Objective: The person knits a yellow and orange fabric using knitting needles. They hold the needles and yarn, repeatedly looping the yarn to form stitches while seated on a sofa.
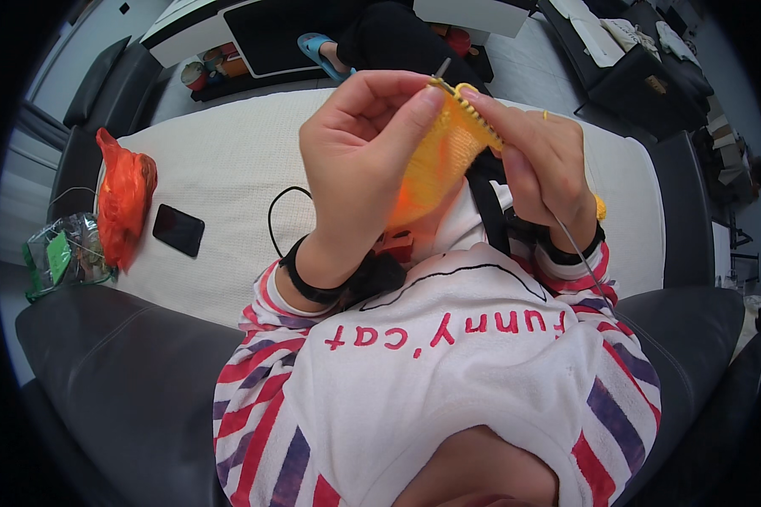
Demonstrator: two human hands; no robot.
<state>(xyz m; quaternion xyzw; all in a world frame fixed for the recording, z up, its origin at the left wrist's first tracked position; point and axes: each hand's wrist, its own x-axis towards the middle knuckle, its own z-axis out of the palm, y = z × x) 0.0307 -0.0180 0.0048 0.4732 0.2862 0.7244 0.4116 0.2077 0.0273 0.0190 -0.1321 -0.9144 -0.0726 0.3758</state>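
Observation:
A piece of yellow knitting hangs from a metal knitting needle in front of my chest. My left hand pinches the knitting's upper edge between thumb and forefinger, close to the needle's tip. On the other side, my right hand grips the row of stitches, with the forefinger along the needle and a yellow yarn loop at its tip. A thin grey needle or cord runs from below the right hand toward my sleeve. Some yellow yarn shows beside the right wrist.
On the cream sofa cover lie a black phone, a red plastic bag and a clear package. A black cord loop is near my left wrist. A blue slipper is on my foot beyond.

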